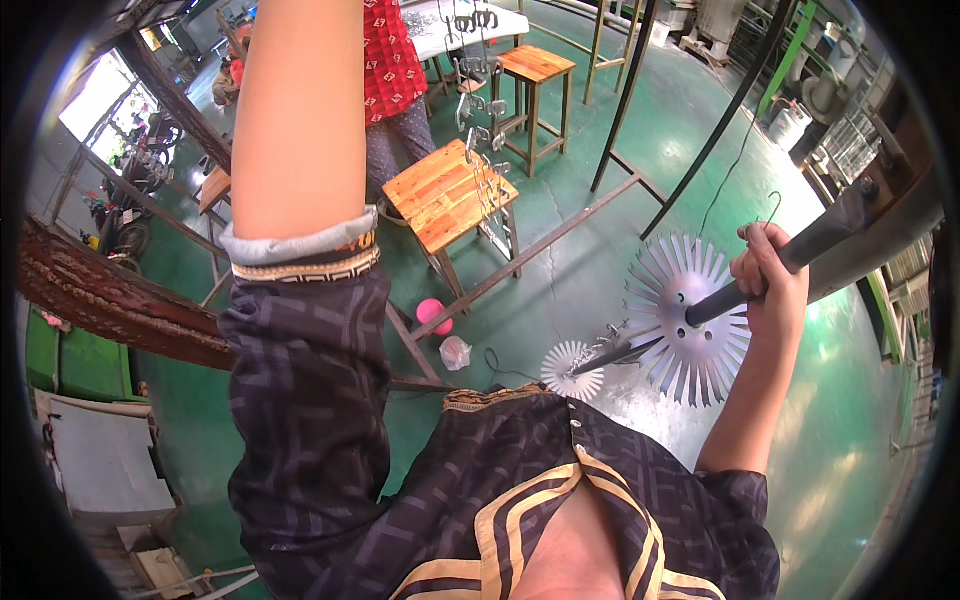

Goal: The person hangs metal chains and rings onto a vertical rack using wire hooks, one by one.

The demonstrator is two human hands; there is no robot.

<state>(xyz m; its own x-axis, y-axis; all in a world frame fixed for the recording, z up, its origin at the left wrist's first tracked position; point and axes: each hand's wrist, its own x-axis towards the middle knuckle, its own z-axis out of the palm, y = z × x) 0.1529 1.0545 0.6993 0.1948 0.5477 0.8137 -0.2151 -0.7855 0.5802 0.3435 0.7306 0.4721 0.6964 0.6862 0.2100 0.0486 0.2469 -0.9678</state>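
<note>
My left arm [300, 130], its dark patterned sleeve ending above the elbow, stretches up past the top edge, so the hand is out of sight. At the right, my right hand [772, 275] is closed, with a thin wire hook [779, 206] sticking up from the fingers. A dark metal pole [830, 230] passes by this hand; whether the hand touches it I cannot tell. The pole runs to the hub of a large silver slotted disc [672, 345] just left of the hand. Lower down is a smaller slotted disc [560, 372].
Wooden-topped stools [430, 195] and hanging chains of metal hooks [468, 105] stand ahead. A person in a red top [393, 60] is beyond my arm. A metal frame bar [560, 245] crosses low. A pink ball-like thing [434, 316] and a plastic bag [455, 352] lie on the green floor.
</note>
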